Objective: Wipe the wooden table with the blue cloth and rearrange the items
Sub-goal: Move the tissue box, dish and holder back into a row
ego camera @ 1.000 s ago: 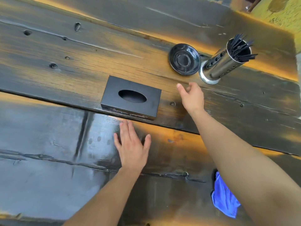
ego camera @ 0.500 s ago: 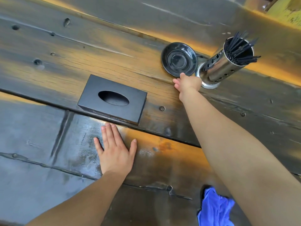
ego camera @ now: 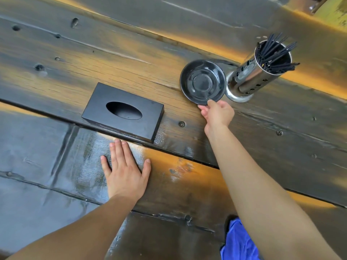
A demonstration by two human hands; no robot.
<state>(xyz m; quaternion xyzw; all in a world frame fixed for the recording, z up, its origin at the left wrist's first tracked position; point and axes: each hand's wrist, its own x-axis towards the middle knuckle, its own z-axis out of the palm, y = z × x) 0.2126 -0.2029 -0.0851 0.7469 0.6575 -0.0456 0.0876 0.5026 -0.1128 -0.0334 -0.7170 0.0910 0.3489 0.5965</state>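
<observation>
A black saucer (ego camera: 202, 81) lies on the dark wooden table (ego camera: 131, 59) beside a steel holder (ego camera: 246, 83) full of black sticks. My right hand (ego camera: 217, 113) is stretched out to the saucer's near rim, with the thumb on top of the edge and the fingers curled under it. My left hand (ego camera: 124, 171) rests flat on the wet plank, fingers spread, just in front of a black tissue box (ego camera: 122, 111). The blue cloth (ego camera: 238, 241) lies crumpled at the table's near edge, partly hidden by my right forearm.
The near planks shine wet around my left hand. Bolt heads (ego camera: 181, 124) and knots dot the wood. A gap between planks runs just in front of the tissue box. A yellow surface (ego camera: 336, 14) shows beyond the table's far right corner.
My right hand has gone forward from the middle of the table to the saucer's near rim and closed on it. My left hand has stayed flat on the plank.
</observation>
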